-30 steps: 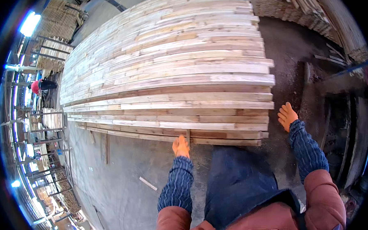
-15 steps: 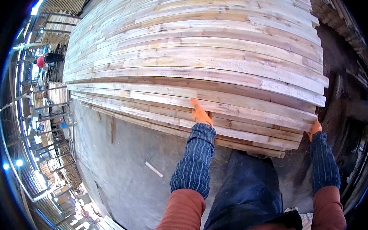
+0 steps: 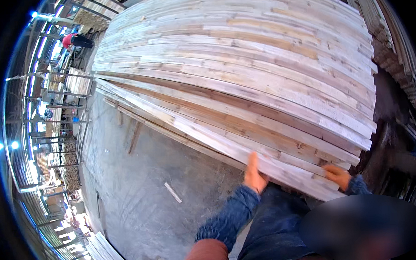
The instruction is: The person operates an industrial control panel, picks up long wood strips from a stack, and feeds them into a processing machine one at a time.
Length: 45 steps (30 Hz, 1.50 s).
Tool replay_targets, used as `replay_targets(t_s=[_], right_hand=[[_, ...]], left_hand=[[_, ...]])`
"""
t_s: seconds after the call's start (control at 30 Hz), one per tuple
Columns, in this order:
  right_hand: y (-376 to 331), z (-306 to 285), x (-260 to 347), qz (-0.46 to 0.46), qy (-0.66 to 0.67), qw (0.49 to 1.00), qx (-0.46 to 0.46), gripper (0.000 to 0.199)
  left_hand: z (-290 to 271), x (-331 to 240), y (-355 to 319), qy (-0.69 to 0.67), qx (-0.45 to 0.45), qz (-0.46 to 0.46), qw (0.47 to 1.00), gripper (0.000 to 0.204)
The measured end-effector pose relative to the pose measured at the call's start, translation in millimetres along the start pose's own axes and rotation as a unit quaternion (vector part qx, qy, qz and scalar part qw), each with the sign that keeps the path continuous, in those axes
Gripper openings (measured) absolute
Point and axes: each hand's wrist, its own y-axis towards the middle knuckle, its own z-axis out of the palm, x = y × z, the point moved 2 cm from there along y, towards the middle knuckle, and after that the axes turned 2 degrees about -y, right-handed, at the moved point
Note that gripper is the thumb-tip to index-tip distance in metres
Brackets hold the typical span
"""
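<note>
A long pale wooden board [image 3: 218, 146] slants toward me along the near side of a wide stack of boards [image 3: 241, 49]. My left hand [image 3: 255, 175] is closed on its near edge, thumb on top and fingers underneath. Close to the board's right end, my right hand [image 3: 337, 177] has its fingers curled at the far edge, beside the end of the neighbouring board [image 3: 283, 157]. The fingers' undersides are hidden. A dark blurred patch covers much of my right arm.
A loose wood strip [image 3: 173, 192] lies on the grey floor [image 3: 140, 179] at left. More timber is stacked at the far right [image 3: 385, 43] and lower left [image 3: 109, 253]. Far left, a person in red [image 3: 69, 41] bends beside metal racks.
The front board's right end has swung toward me, apart from the boards behind it. Both hands have come nearer my body, and the view has turned somewhat.
</note>
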Motion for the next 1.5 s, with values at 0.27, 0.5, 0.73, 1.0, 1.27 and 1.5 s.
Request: replay_targets(t_s=[0.27, 0.5, 0.73, 1.0, 1.27, 1.5], right_hand=[[68.2, 151.3, 241.6, -0.085, -0.094, 0.972, 0.198, 0.115], [-62.6, 82.9, 134.9, 0.033, -0.001, 0.984, 0.174, 0.118], [-227.2, 16.9, 68.7, 0.084, -0.314, 0.946, -0.012, 0.106], [-322.4, 16.9, -42.1, -0.009, -0.353, 0.914, -0.199, 0.102], [-403.4, 5.2, -121.3, 0.07, -0.407, 0.835, -0.364, 0.112], [-476.8, -8.4, -150.6, 0.14, -0.31, 0.774, -0.534, 0.104]], left_hand=[[82.9, 31.6, -162.3, 0.241, 0.247, -0.402, 0.848, 0.031], [71.3, -187.2, -134.3, 0.612, 0.259, 0.153, 0.731, 0.054], [28.2, -272.8, -13.0, 0.893, 0.312, 0.187, 0.267, 0.093], [38.6, -176.6, -91.9, 0.921, 0.298, 0.203, 0.145, 0.055], [82.7, -95.1, -145.8, 0.815, 0.284, 0.431, 0.263, 0.047], [234.9, 28.8, -267.7, 0.85, 0.263, 0.43, 0.154, 0.046]])
